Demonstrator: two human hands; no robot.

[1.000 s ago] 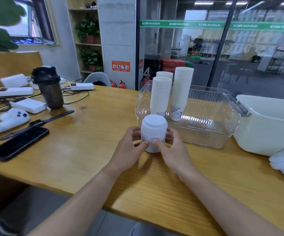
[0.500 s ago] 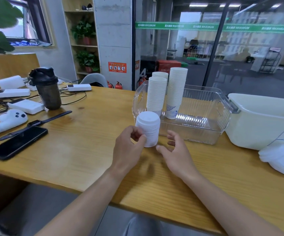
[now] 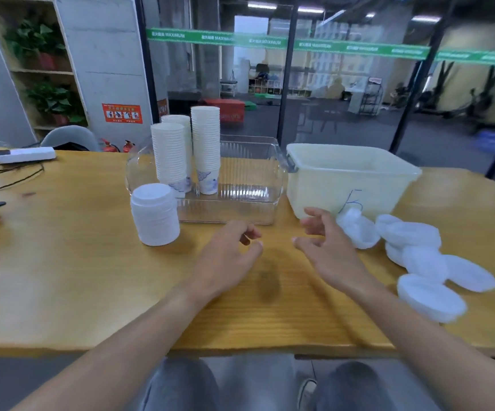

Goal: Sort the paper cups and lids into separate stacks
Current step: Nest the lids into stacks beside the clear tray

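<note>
Behind the glass wall with its green strip [image 3: 284, 43] lies a dim hall, and on your left a shelf [image 3: 37, 71] carries potted plants. Only the head view shows this moment. Your wooden surface [image 3: 62, 277] fills the lower half of it.

Your left hand [image 3: 225, 259] hovers over the middle of the surface, fingers loosely curled toward the thumb, holding nothing. Your right hand [image 3: 329, 250] is just beside it, fingers spread and relaxed, also holding nothing. The two hands are apart, with bare wood between them. Your right fingertips are near the closest loose lid, but motion blur keeps you from telling whether they touch it.

The lid stack [image 3: 155, 216] stands upright on the surface to the left of your left hand, apart from it, and just in front of the clear tray's left corner. Three cup stacks [image 3: 206, 149] stand upright in the left end of the clear tray [image 3: 252, 203]; the tallest is on the right, and the bottom cups show a blue print. A white bin [image 3: 350, 179] sits right of the tray, close against its handle, with blue marks on its front wall.

Loose lids [image 3: 418, 262] lie scattered on the surface to your right, in front of the bin, some overlapping. They are blurred, so you cannot count them surely.

At the far left edge a white power strip [image 3: 25, 154] rests among dark cables [image 3: 9, 176].
</note>
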